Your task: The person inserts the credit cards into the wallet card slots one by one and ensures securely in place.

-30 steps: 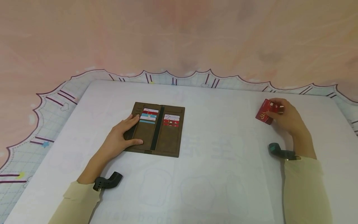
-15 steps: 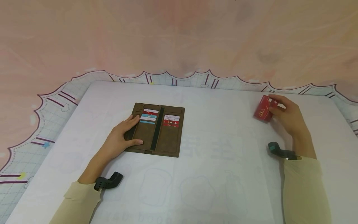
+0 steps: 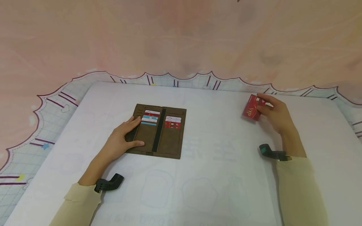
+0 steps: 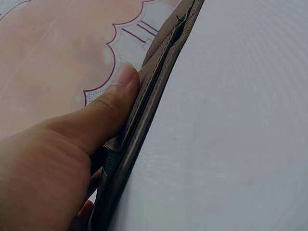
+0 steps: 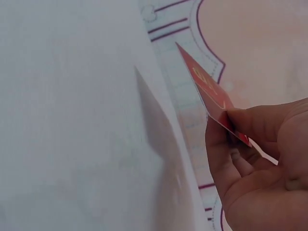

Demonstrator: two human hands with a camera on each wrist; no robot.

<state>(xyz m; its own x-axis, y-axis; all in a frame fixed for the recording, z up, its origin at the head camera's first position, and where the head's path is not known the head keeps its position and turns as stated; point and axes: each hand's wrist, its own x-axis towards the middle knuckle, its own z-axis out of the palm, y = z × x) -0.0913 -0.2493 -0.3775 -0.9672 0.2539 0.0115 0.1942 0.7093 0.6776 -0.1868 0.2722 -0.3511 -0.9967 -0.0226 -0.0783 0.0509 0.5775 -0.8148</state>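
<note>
In the head view a brown wallet (image 3: pixel 172 138) lies unfolded on the white table, with several cards showing in the slots of both halves. My left hand (image 3: pixel 117 139) rests on its left edge, thumb and index finger stretched over the leather. The thumb (image 4: pixel 108 108) lies along the wallet (image 4: pixel 159 67) in the left wrist view; the other fingers are mostly hidden. Far to the right, my right hand (image 3: pixel 275 113) pinches a red VIP card (image 3: pixel 251 110) by one end. Seen from the right wrist, the card (image 5: pixel 204 86) is tilted above the table, its shadow apart from it.
The white table (image 3: pixel 215 188) has faint outlines showing through its surface. Its far edge meets a scalloped patterned border (image 3: pixel 195 82), with a peach cloth backdrop (image 3: pixel 181 34) behind. A dark camera (image 3: pixel 110 182) sits on the left wrist, another camera (image 3: pixel 272 153) on the right.
My right hand has carried the red VIP card leftward toward the wallet and turned its printed face more upright. My left hand and the wallet have stayed in place.
</note>
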